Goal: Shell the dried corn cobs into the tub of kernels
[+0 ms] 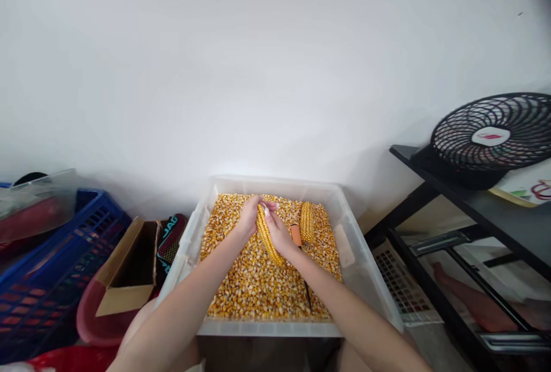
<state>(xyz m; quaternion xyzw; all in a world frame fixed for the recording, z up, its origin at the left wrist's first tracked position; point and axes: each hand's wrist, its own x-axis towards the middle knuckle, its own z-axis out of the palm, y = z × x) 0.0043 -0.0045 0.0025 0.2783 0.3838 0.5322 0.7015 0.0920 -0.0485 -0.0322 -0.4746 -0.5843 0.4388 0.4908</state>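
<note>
My left hand (248, 215) is closed around the upper end of a yellow ear of corn (266, 238). From the other side, my right hand (278, 233) grips the same ear, its fingertips meeting the left hand near the top. The ear is tilted above loose corn kernels (249, 291) spread in a clear plastic bin (267, 329). A second ear of corn (307, 223) lies on the kernels to the right. Between it and my right hand is a tool with an orange handle (295, 235); a thin dark shaft shows below my right forearm, which hides its middle.
On the left stand a blue plastic crate (55, 268), an open cardboard box (133, 263) and a reddish basin (97, 314). A black fan (491, 134) sits on a dark rack (456, 200) at the right. A white wall (275, 73) rises behind the bin.
</note>
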